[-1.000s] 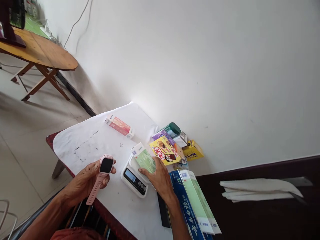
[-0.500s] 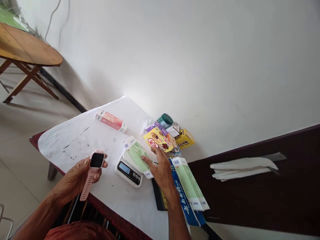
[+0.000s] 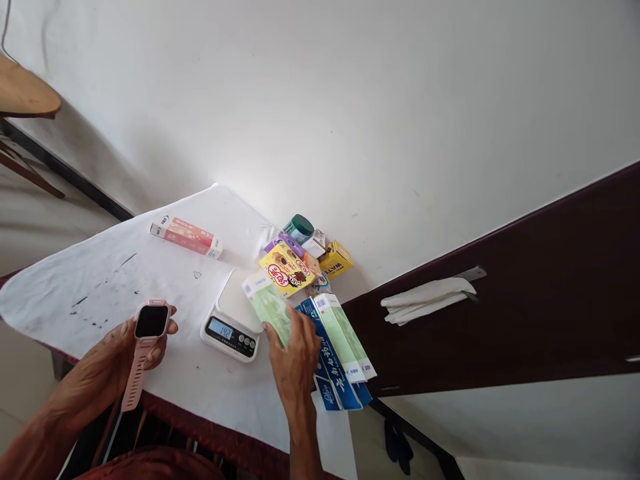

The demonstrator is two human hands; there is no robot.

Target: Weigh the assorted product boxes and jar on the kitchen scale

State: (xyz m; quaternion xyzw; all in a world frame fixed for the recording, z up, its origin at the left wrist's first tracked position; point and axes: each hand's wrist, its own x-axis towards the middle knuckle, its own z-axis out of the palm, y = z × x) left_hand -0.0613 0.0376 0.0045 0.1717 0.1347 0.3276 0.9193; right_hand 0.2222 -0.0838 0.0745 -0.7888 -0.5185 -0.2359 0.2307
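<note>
My left hand (image 3: 107,353) is closed around a smartwatch (image 3: 152,321) with a pink strap, its dark screen facing up and the strap hanging down. A pale green box (image 3: 266,303), slightly blurred, is gripped between the thumb and fingers of my right hand (image 3: 296,353). This box is tilted, just right of a white kitchen scale (image 3: 237,303). Lit digits show on the scale's display, and its plate is bare. Close to my right hand lie blue boxes (image 3: 345,383), with another green box (image 3: 345,337) on top.
A pink box (image 3: 186,237) lies at the back left of the white-covered table (image 3: 170,283). Against the wall are a yellow snack box (image 3: 287,267), a green-lidded jar (image 3: 300,228) and a yellow carton (image 3: 336,259). A white cloth (image 3: 430,299) hangs at the right.
My right hand has taken hold of the green box and moved it off the scale to the right. The view has shifted, and my left hand still holds the smartwatch.
</note>
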